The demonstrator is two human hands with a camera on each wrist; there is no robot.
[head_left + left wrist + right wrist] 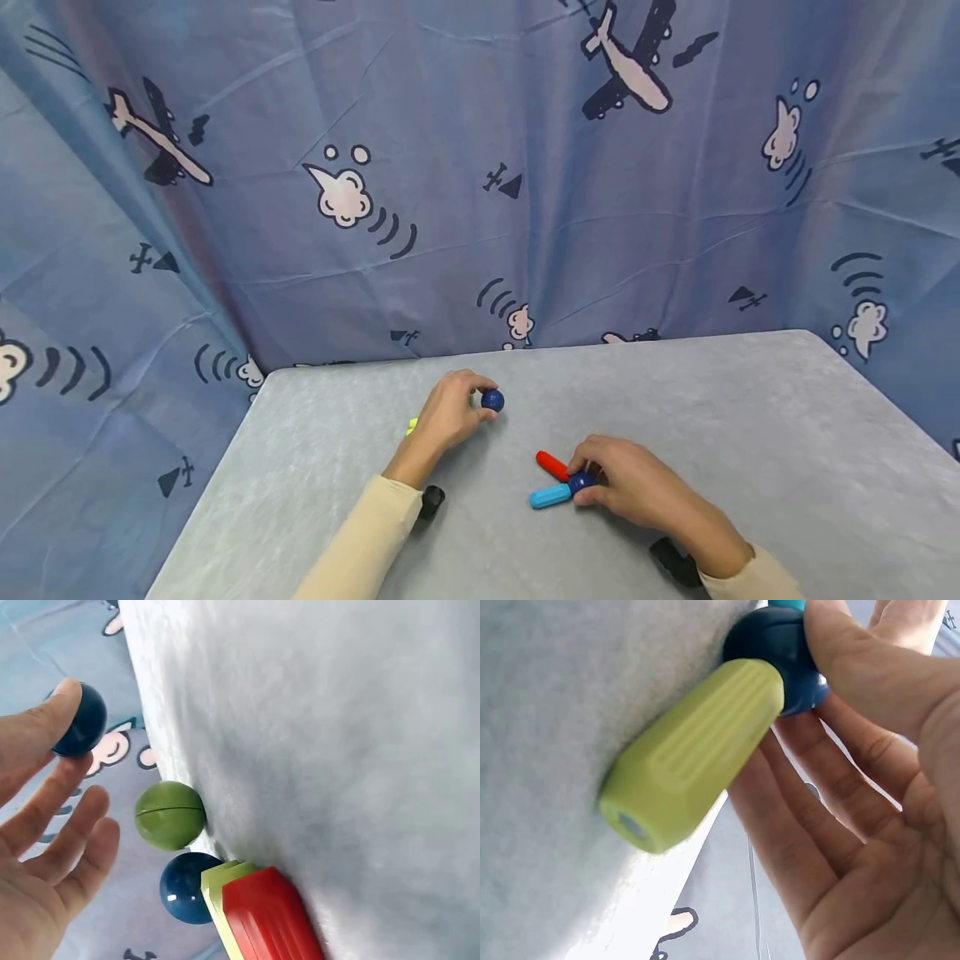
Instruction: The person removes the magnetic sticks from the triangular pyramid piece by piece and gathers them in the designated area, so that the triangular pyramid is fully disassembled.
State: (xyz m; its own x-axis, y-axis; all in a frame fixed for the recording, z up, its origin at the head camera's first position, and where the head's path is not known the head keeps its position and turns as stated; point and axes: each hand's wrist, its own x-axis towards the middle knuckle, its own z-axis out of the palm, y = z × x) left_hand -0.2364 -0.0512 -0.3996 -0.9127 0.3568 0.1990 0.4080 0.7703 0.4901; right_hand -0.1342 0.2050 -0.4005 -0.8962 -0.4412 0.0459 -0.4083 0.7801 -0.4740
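Observation:
My left hand [452, 410] pinches a dark blue ball [88, 720] between thumb and fingertips, toward the table's far side. Beside that hand, in the left wrist view, are a green ball [171, 816], a second blue ball [184, 889], a yellow-green rod [219, 896] and a red rod [270, 911]. Nearer the front, my right hand [633, 483] grips another blue ball [581, 482] with thumb and fingers. A red rod [552, 466] and a light blue rod [550, 496] fan out leftward from it. A yellow-green rod [694, 757] meets the ball in the right wrist view.
Both hands work over a light grey table [750, 433]. Blue cloth [450, 167] printed with planes and clouds hangs behind and to the sides. A bit of yellow-green piece [412, 426] shows left of the left hand. Black devices [430, 502] sit at both wrists.

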